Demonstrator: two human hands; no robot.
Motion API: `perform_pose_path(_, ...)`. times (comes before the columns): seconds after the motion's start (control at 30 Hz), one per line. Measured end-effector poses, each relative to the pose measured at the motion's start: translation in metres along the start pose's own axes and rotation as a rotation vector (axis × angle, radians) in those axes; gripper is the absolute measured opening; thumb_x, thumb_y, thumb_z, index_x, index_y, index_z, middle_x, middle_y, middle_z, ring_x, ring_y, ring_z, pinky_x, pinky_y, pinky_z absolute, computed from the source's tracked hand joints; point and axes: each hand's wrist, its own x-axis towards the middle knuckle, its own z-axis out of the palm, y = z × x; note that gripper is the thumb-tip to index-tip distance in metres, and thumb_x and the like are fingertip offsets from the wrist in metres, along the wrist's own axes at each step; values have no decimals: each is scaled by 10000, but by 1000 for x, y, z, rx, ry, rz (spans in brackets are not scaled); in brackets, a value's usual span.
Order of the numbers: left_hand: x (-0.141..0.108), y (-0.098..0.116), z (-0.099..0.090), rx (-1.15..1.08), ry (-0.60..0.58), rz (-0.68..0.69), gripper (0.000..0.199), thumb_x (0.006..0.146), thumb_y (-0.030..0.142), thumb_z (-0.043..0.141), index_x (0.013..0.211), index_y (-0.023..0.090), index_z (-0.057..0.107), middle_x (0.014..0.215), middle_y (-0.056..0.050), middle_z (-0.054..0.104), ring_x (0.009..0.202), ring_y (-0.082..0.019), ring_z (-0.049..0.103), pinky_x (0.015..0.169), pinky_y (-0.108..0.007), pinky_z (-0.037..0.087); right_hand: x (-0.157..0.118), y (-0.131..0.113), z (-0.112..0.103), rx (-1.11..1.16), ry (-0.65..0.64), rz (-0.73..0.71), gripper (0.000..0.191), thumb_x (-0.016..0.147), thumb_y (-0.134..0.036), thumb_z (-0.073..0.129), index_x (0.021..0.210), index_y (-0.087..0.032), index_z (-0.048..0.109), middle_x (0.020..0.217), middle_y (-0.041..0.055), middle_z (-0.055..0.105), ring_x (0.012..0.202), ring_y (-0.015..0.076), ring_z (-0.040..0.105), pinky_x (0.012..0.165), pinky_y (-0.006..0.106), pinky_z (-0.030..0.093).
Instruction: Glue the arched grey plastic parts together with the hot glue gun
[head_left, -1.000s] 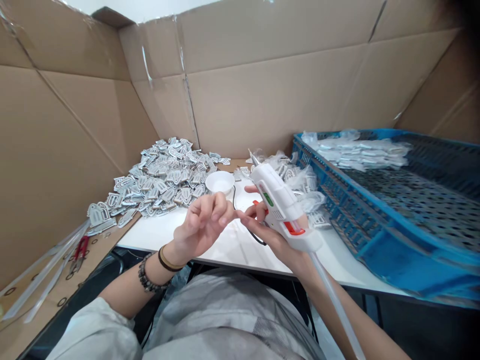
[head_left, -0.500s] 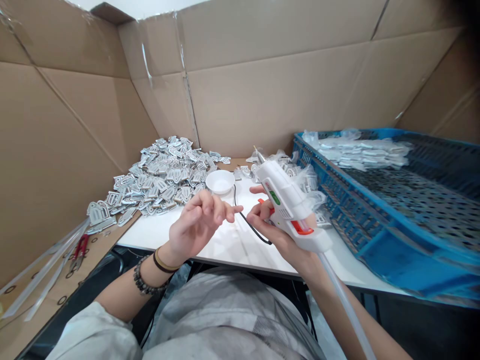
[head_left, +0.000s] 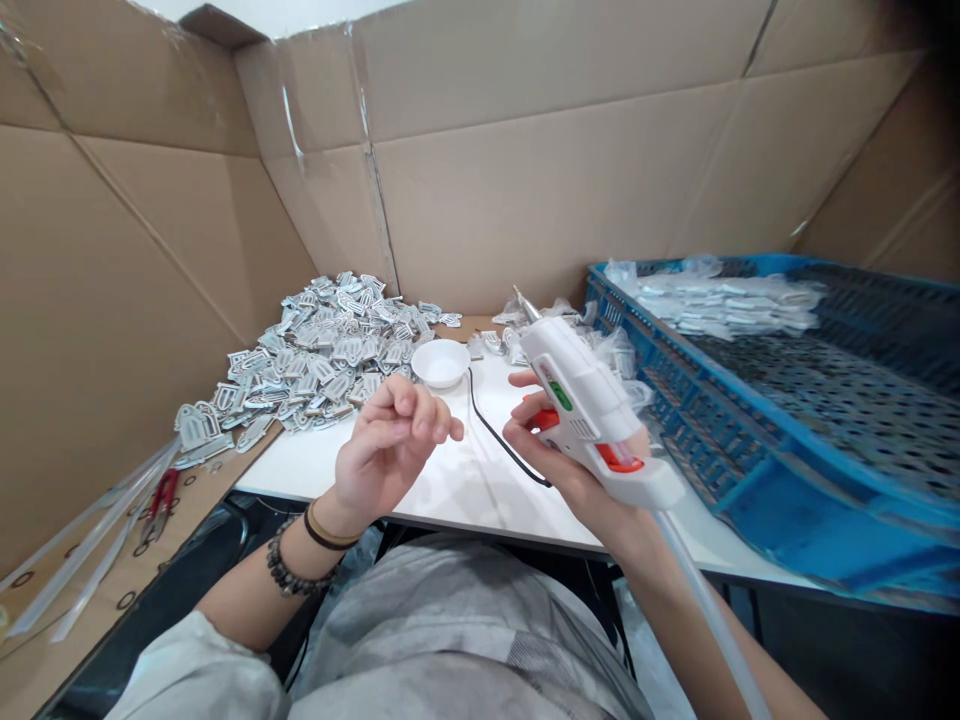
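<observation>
My right hand (head_left: 555,440) is wrapped around the handle of a white hot glue gun (head_left: 589,400), with a finger by its orange trigger. The gun's metal nozzle points up and away, and a long translucent glue stick (head_left: 712,610) trails from its back end. To the left, my left hand (head_left: 394,445) hovers over the front of the white table (head_left: 450,480). Its fingers are curled in and the thumb rests against them; nothing shows in it. Just beyond that hand stands a small white bowl (head_left: 441,364).
Grey-white flat pieces form a big pile (head_left: 337,350) at the back left. A blue plastic crate (head_left: 675,410) holding bagged pieces (head_left: 727,305) fills the right. Red-handled pliers (head_left: 161,500) lie on cardboard at left. A black cord (head_left: 495,435) crosses the table; cardboard walls (head_left: 562,150) surround it.
My left hand has drawn back slightly to the left, and its outstretched little finger has curled in. My right hand and the glue gun have shifted a little to the right.
</observation>
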Motion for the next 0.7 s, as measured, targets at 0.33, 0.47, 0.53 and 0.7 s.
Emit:
perform_pose_path(0.33,3,-4,-4,4,81,52,228,729,134,651,752,194,433,654,41,461,624,-112,498,654,-270,471,-1,-5,-4,-75,36,-48,102,810,-307,752,861,-254,681,1015,43,710,860,221,678,709,353,588)
perform_pose_path(0.47,4,-10,-19,209,9,134,132,783,183,682,793,183,550,706,0,582,694,-155,584,724,-316,500,-3,-6,-6,-93,42,-27,128,805,-311,756,887,-253,677,979,37,709,811,206,669,686,340,582)
perform_pose_path(0.53,3,-9,-27,361,-61,191,112,821,220,708,834,174,607,768,-39,645,764,-184,627,770,-335,511,-3,-6,-7,-106,42,-22,134,805,-315,756,891,-252,675,979,39,709,807,203,666,674,329,576)
perform_pose_path(0.7,-1,5,-35,598,-176,278,142,861,253,731,948,154,677,929,-118,720,920,-228,680,869,-355,525,-3,-5,-7,-121,36,-38,109,823,-313,747,857,-244,670,968,45,706,809,199,669,671,317,571)
